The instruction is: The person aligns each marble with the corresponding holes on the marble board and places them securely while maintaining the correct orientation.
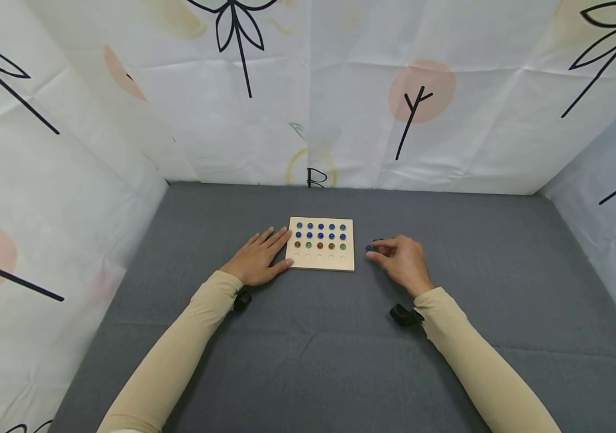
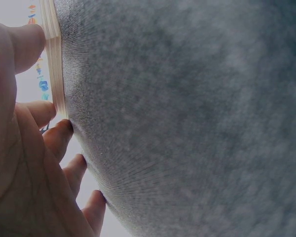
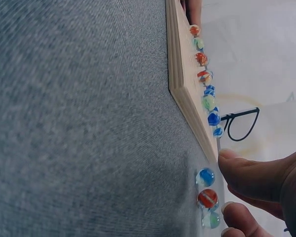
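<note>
Resting flat on the grey woven cloth surface, the left hand lies with straight, relaxed fingers, its fingertips touching the left edge of the pale square wooden board. The right hand, just right of the board, curls its thumb and fingers about a small cluster of glass marbles lying on the cloth; the right wrist view shows three there, one blue, one red-orange, one pale green, with the thumb tip beside the blue one. Whether the fingers actually pinch any marble cannot be told, since the hand hides the contact.

The board is smooth, with shallow round holes in rows of five. Fifteen round marbles sit in it: two far rows of blue, then a row of amber and green. The nearest row of holes looks bare.

Beyond, creased white sheets printed with black leaf outlines and peach circles wall the space. Both beige sleeves are cut off by the lower edge of the head view.
</note>
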{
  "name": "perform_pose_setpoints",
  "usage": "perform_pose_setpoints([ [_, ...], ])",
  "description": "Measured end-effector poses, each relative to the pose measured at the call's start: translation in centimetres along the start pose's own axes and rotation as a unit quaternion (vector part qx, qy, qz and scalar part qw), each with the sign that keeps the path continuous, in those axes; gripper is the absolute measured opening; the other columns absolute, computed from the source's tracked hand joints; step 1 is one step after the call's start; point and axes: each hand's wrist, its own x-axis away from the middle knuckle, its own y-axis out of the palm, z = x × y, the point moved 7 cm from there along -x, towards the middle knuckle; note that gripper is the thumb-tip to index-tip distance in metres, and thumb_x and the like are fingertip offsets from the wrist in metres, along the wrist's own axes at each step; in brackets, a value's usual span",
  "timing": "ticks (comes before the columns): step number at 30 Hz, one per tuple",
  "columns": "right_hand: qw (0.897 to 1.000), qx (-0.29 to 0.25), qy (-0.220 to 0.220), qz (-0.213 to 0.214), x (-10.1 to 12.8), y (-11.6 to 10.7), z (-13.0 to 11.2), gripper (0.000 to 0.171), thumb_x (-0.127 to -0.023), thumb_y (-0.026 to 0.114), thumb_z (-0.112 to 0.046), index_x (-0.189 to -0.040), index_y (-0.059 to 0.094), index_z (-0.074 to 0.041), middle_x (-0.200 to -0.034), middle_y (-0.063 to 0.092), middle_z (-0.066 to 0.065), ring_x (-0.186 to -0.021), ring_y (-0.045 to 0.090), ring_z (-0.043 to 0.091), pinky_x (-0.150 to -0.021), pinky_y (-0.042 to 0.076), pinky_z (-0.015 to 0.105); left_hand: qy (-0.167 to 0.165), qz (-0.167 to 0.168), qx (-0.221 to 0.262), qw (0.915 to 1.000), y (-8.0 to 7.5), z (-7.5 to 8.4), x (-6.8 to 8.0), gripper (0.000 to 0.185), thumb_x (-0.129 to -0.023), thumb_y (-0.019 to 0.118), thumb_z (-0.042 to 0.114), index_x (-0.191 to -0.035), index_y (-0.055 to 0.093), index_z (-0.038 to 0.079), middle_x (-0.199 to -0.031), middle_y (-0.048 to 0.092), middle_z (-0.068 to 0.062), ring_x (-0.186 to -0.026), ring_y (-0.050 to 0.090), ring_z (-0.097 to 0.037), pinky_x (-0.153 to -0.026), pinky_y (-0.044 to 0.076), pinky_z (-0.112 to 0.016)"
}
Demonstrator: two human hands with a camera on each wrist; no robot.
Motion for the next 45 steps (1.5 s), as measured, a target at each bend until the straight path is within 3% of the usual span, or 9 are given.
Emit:
perform_pose_setpoints([
  [27, 0.999, 0.004, 0.031, -0.015, -0.1, -0.3, 2.4, 0.026, -0.087, 0.084, -0.018, -0.107, 0.080, -0.002, -0.074, 0.068, 0.009, -0.064, 0.058, 0.023, -0.056, 0.042, 0.035, -0.005, 0.000, -0.003, 1.0000, -0.1, 0.1, 0.0, 0.073, -0.107, 0.042, 0.052, -0.164, 0.016, 0.014, -0.169, 0.016, -0.005, -0.155, 0.010, -0.031, -0.125, 0.009, -0.052],
  [45, 0.999, 0.007, 0.039, -0.018, -1.1, 0.3, 2.5, 0.023, -0.087, 0.084, -0.019, -0.104, 0.082, -0.004, -0.077, 0.073, 0.008, -0.072, 0.065, 0.026, -0.062, 0.046, 0.039, -0.005, 0.001, -0.005, 1.0000, -0.1, 0.0, 0.0, 0.073, -0.107, 0.042, 0.052, -0.164, 0.016, 0.014, -0.169, 0.016, -0.005, -0.155, 0.010, -0.030, -0.125, 0.008, -0.051],
])
